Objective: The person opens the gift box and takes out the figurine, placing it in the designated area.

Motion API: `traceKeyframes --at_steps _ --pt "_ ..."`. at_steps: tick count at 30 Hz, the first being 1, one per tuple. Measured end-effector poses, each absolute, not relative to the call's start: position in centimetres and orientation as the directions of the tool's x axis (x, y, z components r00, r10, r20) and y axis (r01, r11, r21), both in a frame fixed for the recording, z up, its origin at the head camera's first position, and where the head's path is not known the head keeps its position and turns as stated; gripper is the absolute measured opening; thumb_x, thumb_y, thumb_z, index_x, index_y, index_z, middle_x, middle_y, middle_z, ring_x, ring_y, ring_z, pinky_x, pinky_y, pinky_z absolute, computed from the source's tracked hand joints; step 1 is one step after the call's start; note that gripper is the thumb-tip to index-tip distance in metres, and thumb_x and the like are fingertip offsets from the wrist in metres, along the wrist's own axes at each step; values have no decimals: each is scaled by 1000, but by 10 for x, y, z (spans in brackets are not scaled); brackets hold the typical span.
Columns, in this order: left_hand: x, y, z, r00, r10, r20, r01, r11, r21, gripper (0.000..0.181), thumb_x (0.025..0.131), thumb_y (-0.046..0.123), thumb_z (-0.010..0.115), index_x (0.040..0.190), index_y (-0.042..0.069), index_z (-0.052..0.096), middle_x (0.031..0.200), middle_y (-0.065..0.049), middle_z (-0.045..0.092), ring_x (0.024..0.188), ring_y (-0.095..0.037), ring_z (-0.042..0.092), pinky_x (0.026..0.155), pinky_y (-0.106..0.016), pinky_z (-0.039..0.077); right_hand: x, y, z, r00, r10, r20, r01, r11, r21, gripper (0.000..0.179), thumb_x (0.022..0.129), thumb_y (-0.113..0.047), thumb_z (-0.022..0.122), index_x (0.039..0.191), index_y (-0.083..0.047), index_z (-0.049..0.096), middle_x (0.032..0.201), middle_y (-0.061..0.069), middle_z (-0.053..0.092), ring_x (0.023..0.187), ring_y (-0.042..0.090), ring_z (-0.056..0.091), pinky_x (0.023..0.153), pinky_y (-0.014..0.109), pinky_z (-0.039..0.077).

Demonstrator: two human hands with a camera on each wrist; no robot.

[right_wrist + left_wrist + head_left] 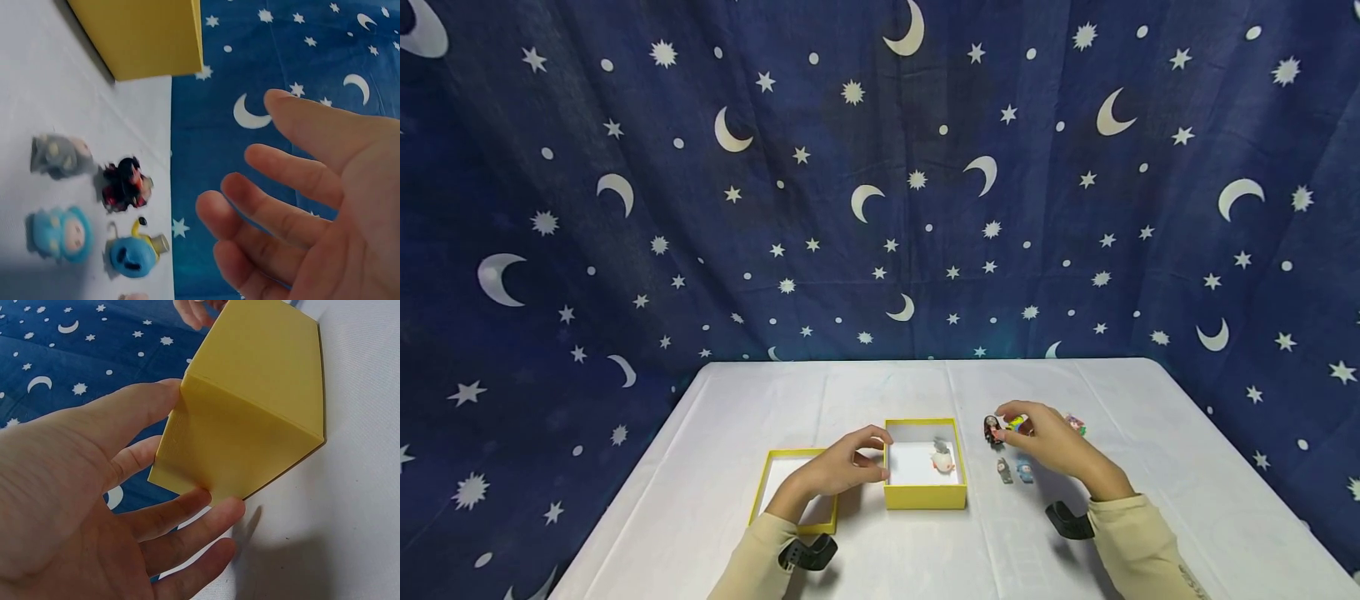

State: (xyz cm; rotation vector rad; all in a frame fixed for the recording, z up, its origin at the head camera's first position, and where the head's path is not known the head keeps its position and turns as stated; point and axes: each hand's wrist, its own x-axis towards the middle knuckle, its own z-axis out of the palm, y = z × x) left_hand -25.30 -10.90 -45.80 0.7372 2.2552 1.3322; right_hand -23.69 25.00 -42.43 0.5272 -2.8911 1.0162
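The yellow box (pixel 925 498) stands uncovered, its inside white, with a small white-and-grey figurine (pixel 943 462) lying in it. At the box's left side is my left hand (pixel 842 465); its thumb and fingertips touch the wall and rim, loosely spread. My right hand (pixel 1048 440) hovers over several small figurines, fingers relaxed and apart, nothing between them. Nearest its fingertips is a black-and-red figurine (pixel 127 184). Close by are a blue figurine with yellow parts (pixel 134 256), a grey one (pixel 57 155) and a light-blue hooded one (pixel 62 234).
A shallow yellow-edged lid (pixel 766 487) lies left of the box, partly behind the left forearm. Past the right hand sits a colourful figurine (pixel 1076 424). A white cloth (pixel 917 558) covers the table; a blue star-and-moon curtain (pixel 880 208) hangs behind it.
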Motion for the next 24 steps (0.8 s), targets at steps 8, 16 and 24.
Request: traceKeyframes --at_steps 8,16,24 --pt "-254 -109 -460 -774 626 -93 223 407 886 43 97 19 69 134 9 50 151 -23 47 117 -31 66 100 -47 52 -240 234 -430 -931 -319 175 -357 705 -613 45 97 -26 69 136 -7 58 111 13 69 83 10 62 72 27 51" --pt "-255 -109 -460 -775 627 -81 225 394 891 44 96 18 70 134 9 50 151 -23 47 116 -31 66 100 -48 52 -240 217 -436 -919 -341 196 -388 702 -598 48 95 -25 72 137 -9 58 109 9 68 82 9 54 69 24 47" --pt "-255 -109 -460 -776 626 -77 231 395 889 43 96 18 70 133 8 51 150 -24 48 113 -29 67 97 -45 54 -238 201 -442 -900 -387 202 -427 685 -590 45 94 -21 72 137 -12 61 121 13 64 85 11 51 68 24 43"
